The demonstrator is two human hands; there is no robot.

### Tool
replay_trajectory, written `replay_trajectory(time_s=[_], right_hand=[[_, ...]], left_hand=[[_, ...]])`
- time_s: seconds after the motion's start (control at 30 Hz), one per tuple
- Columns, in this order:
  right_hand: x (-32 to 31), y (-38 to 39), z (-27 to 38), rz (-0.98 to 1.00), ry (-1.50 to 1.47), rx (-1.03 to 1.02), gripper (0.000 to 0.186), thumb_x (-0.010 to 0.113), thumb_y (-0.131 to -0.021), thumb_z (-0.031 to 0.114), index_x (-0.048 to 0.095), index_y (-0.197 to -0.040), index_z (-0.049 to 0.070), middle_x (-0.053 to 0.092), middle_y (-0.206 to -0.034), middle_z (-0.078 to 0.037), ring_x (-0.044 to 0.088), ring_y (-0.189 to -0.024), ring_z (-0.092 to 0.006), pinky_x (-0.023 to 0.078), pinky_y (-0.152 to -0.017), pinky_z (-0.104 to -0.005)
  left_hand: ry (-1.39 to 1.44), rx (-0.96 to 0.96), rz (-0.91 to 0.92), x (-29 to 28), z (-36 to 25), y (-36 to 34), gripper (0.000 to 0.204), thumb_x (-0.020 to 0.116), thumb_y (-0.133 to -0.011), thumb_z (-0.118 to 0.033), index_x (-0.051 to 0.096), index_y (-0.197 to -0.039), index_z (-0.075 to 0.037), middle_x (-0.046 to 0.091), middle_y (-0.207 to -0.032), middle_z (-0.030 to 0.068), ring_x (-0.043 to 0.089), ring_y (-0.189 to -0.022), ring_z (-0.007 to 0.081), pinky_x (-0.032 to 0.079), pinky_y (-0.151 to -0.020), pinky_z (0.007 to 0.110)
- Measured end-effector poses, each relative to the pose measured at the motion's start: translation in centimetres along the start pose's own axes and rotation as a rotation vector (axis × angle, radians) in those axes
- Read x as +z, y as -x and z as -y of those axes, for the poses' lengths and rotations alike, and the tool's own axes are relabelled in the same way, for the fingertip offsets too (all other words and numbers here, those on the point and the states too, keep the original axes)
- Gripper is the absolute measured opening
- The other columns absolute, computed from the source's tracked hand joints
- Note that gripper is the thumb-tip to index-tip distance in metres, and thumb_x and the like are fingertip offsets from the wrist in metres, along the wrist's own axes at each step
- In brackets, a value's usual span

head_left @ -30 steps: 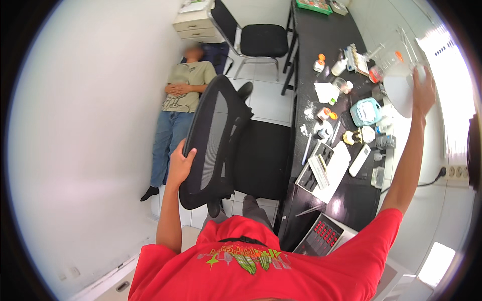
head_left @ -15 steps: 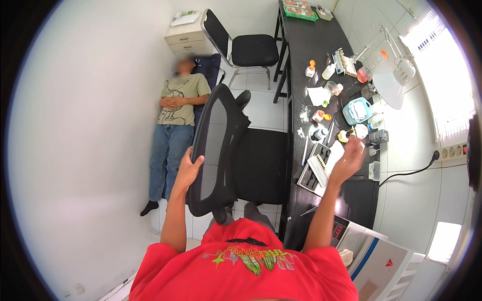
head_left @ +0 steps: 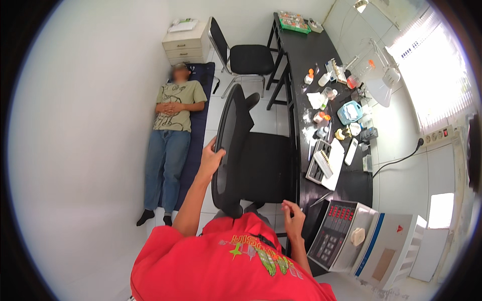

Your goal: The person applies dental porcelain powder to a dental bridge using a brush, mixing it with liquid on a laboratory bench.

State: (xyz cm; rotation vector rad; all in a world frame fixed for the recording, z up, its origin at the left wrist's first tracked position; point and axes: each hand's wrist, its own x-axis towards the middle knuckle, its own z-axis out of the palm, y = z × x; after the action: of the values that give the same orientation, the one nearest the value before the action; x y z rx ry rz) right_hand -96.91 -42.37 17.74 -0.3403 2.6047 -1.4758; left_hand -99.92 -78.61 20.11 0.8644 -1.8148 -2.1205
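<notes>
My left hand (head_left: 212, 159) is closed on the left edge of the backrest of a black mesh office chair (head_left: 231, 143). The chair stands in front of me with its black seat (head_left: 267, 168) toward the long black bench (head_left: 326, 57) on the right. My right hand (head_left: 293, 218) hangs near the bench's front edge, just beyond the seat's near corner. Its fingers are loosely bent and apart, with nothing visible in them. On the bench lie a white handheld device (head_left: 351, 152), a white sheet (head_left: 335, 173) and a grey case with a shade-guide-like strip (head_left: 319, 161).
A person (head_left: 173, 120) lies on a dark blue mat (head_left: 202, 120) along the left wall. Farther back are a black chair (head_left: 251, 59) and a drawer cabinet (head_left: 183, 42). Bottles, a blue tub (head_left: 350, 113) and a lamp (head_left: 379, 90) crowd the bench. A keypad machine (head_left: 334, 233) stands near right.
My right hand has drawn back from over the bench to its front edge. The white device is now uncovered. My left hand keeps hold of the backrest, which has turned slightly. My view has shifted.
</notes>
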Motion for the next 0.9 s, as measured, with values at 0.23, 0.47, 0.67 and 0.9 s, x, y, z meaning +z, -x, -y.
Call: replay_trajectory(time_s=[0.23, 0.47, 0.67, 0.9], right_hand=[[1.1, 5.0, 0.3, -0.148, -0.004, 0.123, 0.018, 0.058, -0.097, 0.004, 0.07, -0.11, -0.002, 0.073, -0.098, -0.012, 0.071, -0.084, -0.0169, 0.054, -0.077, -0.0301], [2.8, 8.1, 0.0, -0.096, 0.04, 0.108, 0.019, 0.058, -0.097, 0.004, 0.069, -0.111, -0.002, 0.073, -0.098, -0.015, 0.073, -0.086, -0.0211, 0.056, -0.077, -0.0313], [2.8, 8.2, 0.0, -0.04, -0.019, 0.155, 0.02, 0.06, -0.095, 0.006, 0.07, -0.11, -0.002, 0.073, -0.098, -0.016, 0.073, -0.087, -0.0233, 0.056, -0.078, -0.0329], [1.1, 9.6, -2.2, -0.09, -0.029, 0.279, 0.021, 0.06, -0.095, 0.007, 0.07, -0.111, -0.001, 0.073, -0.1, -0.017, 0.073, -0.088, -0.0256, 0.056, -0.079, -0.0339]], left_hand=[[0.014, 0.018, -0.042, -5.3, 0.0, -2.2, 0.065, 0.062, -0.077, -0.005, 0.053, -0.141, 0.001, 0.061, -0.076, -0.0001, 0.051, -0.06, 0.0055, 0.042, -0.055, 0.023], [-0.21, 0.035, -0.04, -10.4, 0.3, -6.5, 0.058, 0.068, -0.078, -0.013, 0.058, -0.134, 0.002, 0.066, -0.085, 0.0051, 0.062, -0.07, 0.0112, 0.049, -0.062, 0.028], [-0.38, 0.089, -0.029, -15.5, -1.2, -8.8, 0.044, 0.07, -0.084, -0.018, 0.063, -0.124, -0.004, 0.061, -0.082, -0.0003, 0.054, -0.065, 0.0072, 0.044, -0.058, 0.024], [-0.468, 0.116, 0.004, -17.1, -3.0, -8.1, 0.043, 0.067, -0.092, -0.026, 0.06, -0.129, -0.005, 0.059, -0.09, -0.0023, 0.051, -0.069, 0.0062, 0.04, -0.059, 0.023]])
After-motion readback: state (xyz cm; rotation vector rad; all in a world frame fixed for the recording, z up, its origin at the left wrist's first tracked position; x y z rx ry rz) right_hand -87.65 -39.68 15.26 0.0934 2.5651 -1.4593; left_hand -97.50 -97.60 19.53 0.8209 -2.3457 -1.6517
